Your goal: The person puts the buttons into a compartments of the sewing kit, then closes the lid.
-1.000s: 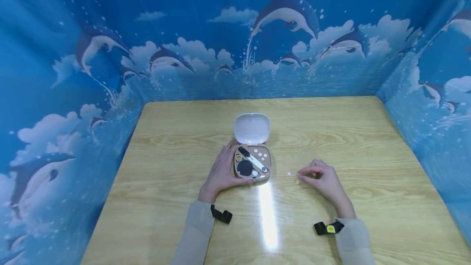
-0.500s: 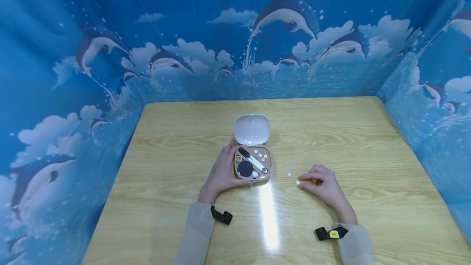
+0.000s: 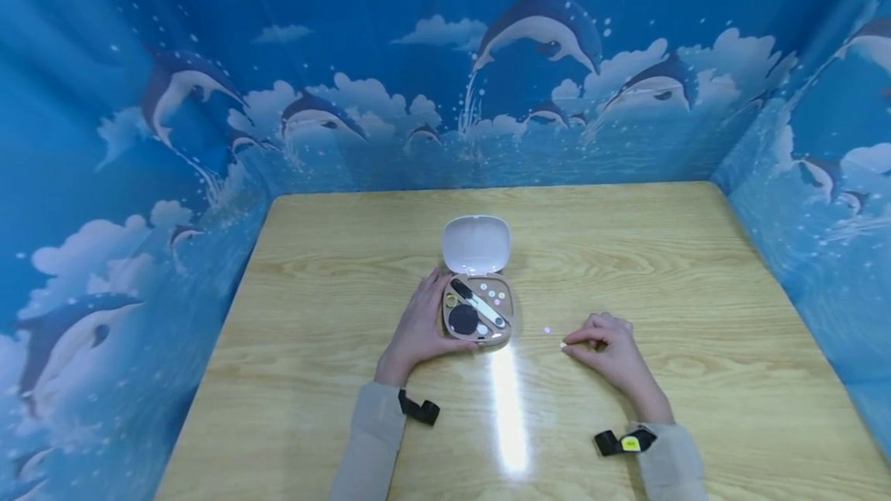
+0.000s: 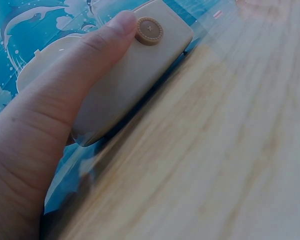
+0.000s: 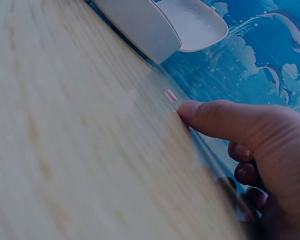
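Observation:
My left hand [image 3: 419,323] grips the left side of an open sewing kit box [image 3: 513,308], its thumb along the front wall beside a round brown clasp [image 4: 149,31]. Inside the box lie a white tool with a black end [image 3: 480,305], a black disc [image 3: 462,318] and several small buttons [image 3: 493,294] in the back right compartment. To the right of the box, my right hand [image 3: 612,350] pinches a small white button [image 3: 563,345] between thumb and forefinger, low at the tabletop. A pinkish button [image 5: 171,95] lies on the table just beyond those fingertips.
The box's white lid [image 3: 476,244] stands raised behind it. A wood-grain table [image 3: 334,269] extends all around, with a bright light reflection in front of the box. A blue dolphin-print curtain [image 3: 390,37] borders the table at the back and sides.
My right hand has come slightly toward me, its fingertips moving from beside the pinkish button to the white one, and has closed on it. My left hand and the box have stayed put.

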{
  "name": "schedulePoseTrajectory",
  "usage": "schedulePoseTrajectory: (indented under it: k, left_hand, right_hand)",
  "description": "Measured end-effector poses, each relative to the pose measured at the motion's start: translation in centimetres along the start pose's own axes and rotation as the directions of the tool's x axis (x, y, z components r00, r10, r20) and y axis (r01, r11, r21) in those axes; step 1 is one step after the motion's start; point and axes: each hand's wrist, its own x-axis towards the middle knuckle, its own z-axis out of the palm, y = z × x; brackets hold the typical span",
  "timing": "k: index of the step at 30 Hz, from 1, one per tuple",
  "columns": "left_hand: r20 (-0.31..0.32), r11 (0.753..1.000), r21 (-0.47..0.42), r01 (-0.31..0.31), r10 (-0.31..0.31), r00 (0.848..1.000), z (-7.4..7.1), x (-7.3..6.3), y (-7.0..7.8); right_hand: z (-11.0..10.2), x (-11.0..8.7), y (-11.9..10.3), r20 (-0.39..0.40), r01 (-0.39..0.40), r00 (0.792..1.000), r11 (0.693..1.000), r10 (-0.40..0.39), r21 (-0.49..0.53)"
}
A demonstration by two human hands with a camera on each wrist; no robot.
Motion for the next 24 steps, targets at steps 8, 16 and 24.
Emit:
schedulePoseTrajectory:
  k: [8,16,24]
  left_hand:
    - [-0.003,1.000,-0.001,-0.009,0.009,1.000,-0.04,0.03,0.05]
    - [-0.011,0.999,0.012,-0.030,0.030,0.999,-0.01,0.03,-0.03]
    - [-0.014,1.000,0.007,-0.027,0.027,1.000,0.09,0.08,-0.07]
  right_hand:
    - [0.01,0.00,-0.12,0.003,0.004,1.000,1.000,-0.004,0.003]
    - [-0.08,0.16,-0.68,-0.006,0.031,0.999,1.000,-0.031,0.003]
    - [-0.01,0.11,-0.66,0.002,0.023,1.000,1.000,-0.023,0.003]
